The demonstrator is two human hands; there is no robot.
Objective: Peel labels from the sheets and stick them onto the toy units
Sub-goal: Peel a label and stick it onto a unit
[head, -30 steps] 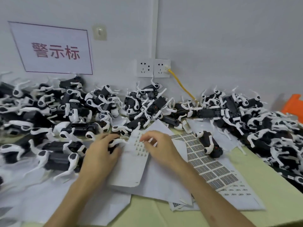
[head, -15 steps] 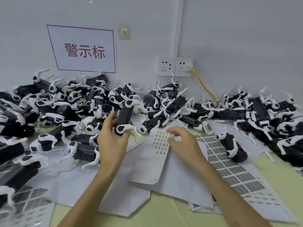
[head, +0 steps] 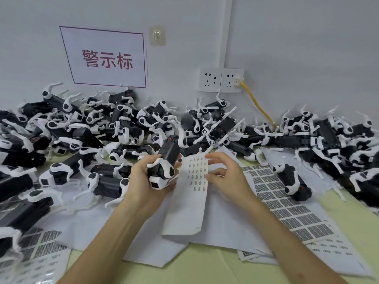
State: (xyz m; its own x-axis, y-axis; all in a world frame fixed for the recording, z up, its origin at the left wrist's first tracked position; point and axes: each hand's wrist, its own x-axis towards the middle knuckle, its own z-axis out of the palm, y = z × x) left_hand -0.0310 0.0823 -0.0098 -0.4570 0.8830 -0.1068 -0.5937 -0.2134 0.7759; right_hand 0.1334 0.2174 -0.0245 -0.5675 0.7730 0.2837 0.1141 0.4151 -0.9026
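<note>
Gripping a toy robot dog (head: 166,158) in my left hand (head: 143,182) beside the label sheet (head: 190,203), my right hand (head: 227,177) half-curled on it, hold unclear, I risk tearing a label peeling hastily.

A single view, worn on the person's head, looks forward and down across the tabletop (head: 205,269) toward the wall (head: 287,37) at 12 o'clock. It sits close to the work. Both forearms enter from the bottom edge around 6 o'clock. The left hand (head: 143,185), with a toy unit (head: 168,156) in its grip, and the right hand (head: 231,179) meet near the frame's centre. The wide lens bows the scene, so the sign (head: 106,58) at 11 o'clock leans. The heaps (head: 30,140) toward 9 and 3 o'clock look smeared at the edges, possibly from lens distortion.
</note>
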